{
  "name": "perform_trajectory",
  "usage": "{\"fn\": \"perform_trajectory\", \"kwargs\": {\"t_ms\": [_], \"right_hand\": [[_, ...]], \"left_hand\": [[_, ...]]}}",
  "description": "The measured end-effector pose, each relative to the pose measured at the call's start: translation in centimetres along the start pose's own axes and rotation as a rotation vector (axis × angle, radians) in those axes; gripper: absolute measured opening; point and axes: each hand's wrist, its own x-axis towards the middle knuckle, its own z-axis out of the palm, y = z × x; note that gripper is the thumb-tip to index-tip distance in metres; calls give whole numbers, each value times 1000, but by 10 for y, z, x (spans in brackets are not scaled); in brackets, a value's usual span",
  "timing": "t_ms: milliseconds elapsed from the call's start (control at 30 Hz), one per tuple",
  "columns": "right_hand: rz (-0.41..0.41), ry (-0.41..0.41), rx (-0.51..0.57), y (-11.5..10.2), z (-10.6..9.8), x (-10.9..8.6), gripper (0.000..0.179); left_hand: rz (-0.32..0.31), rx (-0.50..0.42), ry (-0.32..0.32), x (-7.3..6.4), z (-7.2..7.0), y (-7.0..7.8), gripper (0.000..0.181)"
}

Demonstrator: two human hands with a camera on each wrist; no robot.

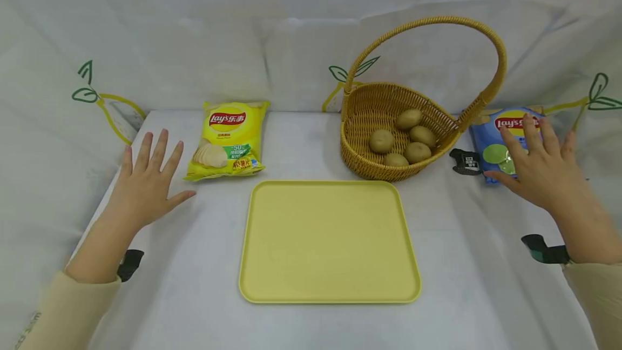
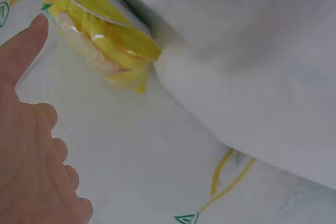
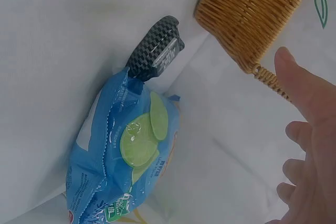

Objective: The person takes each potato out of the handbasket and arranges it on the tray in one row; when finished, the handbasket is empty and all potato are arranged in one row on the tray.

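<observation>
My left hand (image 1: 143,188) is spread with straight fingers and holds nothing. Just right of it lies a yellow Lay's chip bag (image 1: 227,139), which also shows at the top of the left wrist view. Spread out too, my right hand (image 1: 549,169) overlaps a blue Lay's chip bag (image 1: 491,136) in the head view, hiding part of it. In the right wrist view that blue bag (image 3: 123,150) has lime slices printed on it. A small black checkered packet (image 3: 155,48) sits against its end.
A yellow rectangular tray (image 1: 330,242) lies in front at the middle of the white table. Behind it to the right stands a wicker basket (image 1: 362,163) with a tall arched handle and several potatoes (image 1: 381,141) inside. White lemon-print cloth (image 1: 194,42) hangs at the back.
</observation>
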Motion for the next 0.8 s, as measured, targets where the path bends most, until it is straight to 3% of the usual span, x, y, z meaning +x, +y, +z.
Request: {"fn": "perform_trajectory", "kwargs": {"t_ms": [233, 300, 400, 533, 700, 800], "right_hand": [[4, -5, 21, 0, 1, -2, 94], [-8, 29, 58, -5, -1, -3, 89], [-67, 144, 199, -19, -6, -4, 77], [-154, 235, 439, -49, -12, 6, 59], [-302, 193, 603, -82, -13, 35, 42], [-349, 22, 636, -93, -12, 54, 40]], "left_hand": [[-13, -79, -53, -5, 13, 22, 96], [-20, -116, -87, -6, 16, 29, 96], [0, -184, -137, -8, 18, 46, 94], [65, -280, -190, -10, 21, 74, 93], [139, -378, -243, -16, 22, 101, 97], [167, -424, -292, -19, 21, 108, 102]]}}
